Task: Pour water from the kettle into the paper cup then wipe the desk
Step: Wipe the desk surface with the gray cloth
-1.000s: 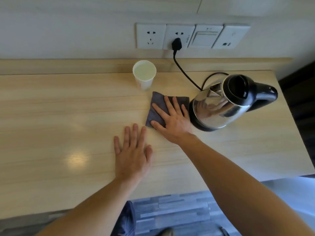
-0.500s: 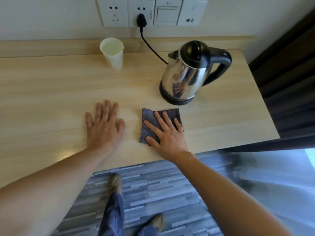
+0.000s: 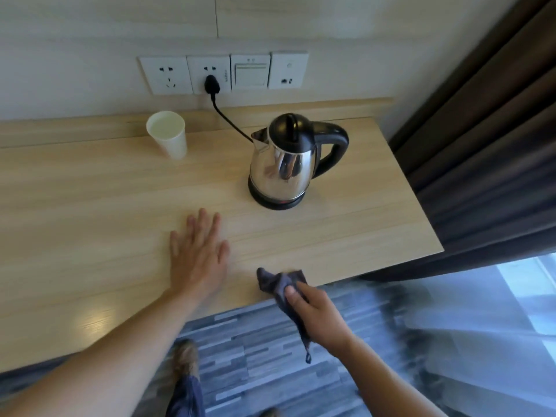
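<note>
A white paper cup (image 3: 167, 137) with water in it stands at the back of the wooden desk (image 3: 90, 206). To its right the steel kettle (image 3: 284, 164) with a black lid and handle sits on its black base. My left hand (image 3: 197, 255) lies flat on the desk, fingers spread, holding nothing. At the desk's front edge my right hand (image 3: 316, 313) grips a bunched grey cloth (image 3: 278, 284). Part of the cloth rests on the edge and a corner hangs down past my hand.
A black power cord (image 3: 228, 121) runs from the kettle to a wall socket (image 3: 209, 75) behind the desk. A dark curtain (image 3: 481, 145) hangs close to the desk's right end. Grey plank floor (image 3: 270, 356) and my shoe (image 3: 185, 358) show below the front edge.
My right hand dragged the cloth from beside the kettle toward me to the front edge, then bunched it up and lifted it. My left hand stayed flat on the desk.
</note>
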A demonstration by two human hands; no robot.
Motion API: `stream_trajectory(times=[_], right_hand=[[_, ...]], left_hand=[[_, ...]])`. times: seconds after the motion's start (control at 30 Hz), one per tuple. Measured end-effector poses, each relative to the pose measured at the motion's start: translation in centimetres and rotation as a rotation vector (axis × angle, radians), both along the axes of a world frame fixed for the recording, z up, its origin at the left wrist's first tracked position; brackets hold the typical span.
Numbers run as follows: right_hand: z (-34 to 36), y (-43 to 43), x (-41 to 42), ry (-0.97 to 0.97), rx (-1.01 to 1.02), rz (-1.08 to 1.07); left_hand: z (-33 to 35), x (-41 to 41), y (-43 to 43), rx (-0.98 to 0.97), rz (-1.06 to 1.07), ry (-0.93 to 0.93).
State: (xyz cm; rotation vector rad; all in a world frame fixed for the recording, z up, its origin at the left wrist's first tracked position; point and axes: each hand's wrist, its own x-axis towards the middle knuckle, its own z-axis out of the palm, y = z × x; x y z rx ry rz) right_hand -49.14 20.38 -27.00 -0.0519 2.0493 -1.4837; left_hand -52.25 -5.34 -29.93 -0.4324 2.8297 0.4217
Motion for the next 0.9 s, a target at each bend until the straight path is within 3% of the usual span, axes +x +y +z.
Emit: stream_trajectory(times=[0.07, 0.17, 0.23, 0.33, 0.47, 0.67, 0.9], right_hand=[[1.7, 1.6, -1.4, -0.016, -0.025, -0.192], [3.7, 3.1, -6.1, 0.120, 0.052, -0.342], [3.8, 3.8, -10.1, 0.306, 0.235, -0.300], [1.0, 4.5, -15.7, 0.559, 0.626, -0.062], [-3.1, 4.3, -19.5, 0.449, 0.909, 0.259], [-4.1, 3.0, -19.0, 0.511, 1.036, 0.240], [-4.1, 1.5, -15.6, 0.455, 1.010, 0.226]], left_hand=[[-0.7, 0.0, 1.0, -0.013, 0.000, -0.005], [-1.6, 0.0, 1.1, -0.055, 0.000, -0.012], [-1.8, 0.0, 1.0, -0.076, -0.006, -0.015], [-2.1, -0.1, 0.9, -0.086, -0.002, -0.013], [-2.4, -0.1, 0.9, -0.106, -0.005, -0.028], [-2.5, -0.2, 1.0, -0.126, -0.013, -0.029], [-2.4, -0.1, 1.2, -0.125, -0.004, -0.017]])
